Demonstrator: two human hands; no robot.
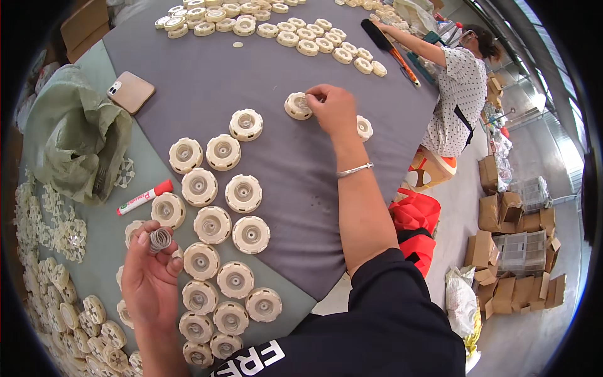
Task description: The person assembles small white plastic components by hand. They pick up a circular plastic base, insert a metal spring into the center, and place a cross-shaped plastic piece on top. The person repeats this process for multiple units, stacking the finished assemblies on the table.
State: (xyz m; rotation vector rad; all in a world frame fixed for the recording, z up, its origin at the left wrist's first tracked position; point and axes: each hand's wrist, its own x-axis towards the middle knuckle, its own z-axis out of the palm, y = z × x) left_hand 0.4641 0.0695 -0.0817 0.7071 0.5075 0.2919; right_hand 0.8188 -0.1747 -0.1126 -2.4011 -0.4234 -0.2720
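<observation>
My left hand (149,283) is raised palm up over the near left of the table, fingers curled round a metal coil spring (161,240), perhaps more than one nested together. Farther off, my right hand (336,113) pinches what looks like another coil spring at the middle of a round cream plastic housing (293,110); the fingers partly hide it. Just right of that wrist lies another housing (364,128), partly covered by the arm. Several more housings (244,193) spread in loose rows between my hands and toward me, many with a spring seated in the centre.
Many round cream parts (308,48) line the far edge, and others (94,308) heap at the left. A red-and-white marker (144,197), a phone (130,92) and a green sack (75,138) lie on the left. At the right, a co-worker (461,88) reaches past a black brush (377,36).
</observation>
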